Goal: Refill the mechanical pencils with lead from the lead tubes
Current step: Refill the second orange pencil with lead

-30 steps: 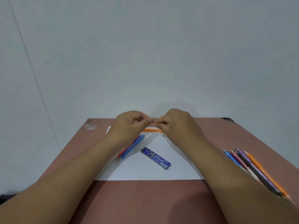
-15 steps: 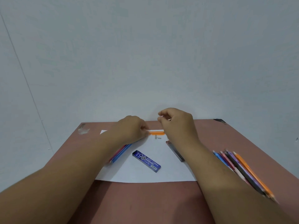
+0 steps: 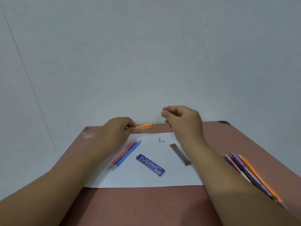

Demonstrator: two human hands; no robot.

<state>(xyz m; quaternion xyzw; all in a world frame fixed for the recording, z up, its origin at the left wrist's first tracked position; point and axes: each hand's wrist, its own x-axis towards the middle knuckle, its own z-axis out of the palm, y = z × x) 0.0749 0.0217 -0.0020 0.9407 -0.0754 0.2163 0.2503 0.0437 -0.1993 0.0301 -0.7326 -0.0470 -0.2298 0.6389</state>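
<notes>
Two bare forearms reach forward over the table (image 3: 244,144). The left hand (image 3: 116,129) is curled round one end of an orange mechanical pencil (image 3: 144,126), held nearly level above the far edge of the white sheet (image 3: 146,180). The right hand (image 3: 180,119) is raised higher and apart from it, thumb and forefinger pinching a thin dark lead (image 3: 167,108). On the sheet lie a blue lead tube (image 3: 150,165) and a dark lead tube (image 3: 180,154).
</notes>
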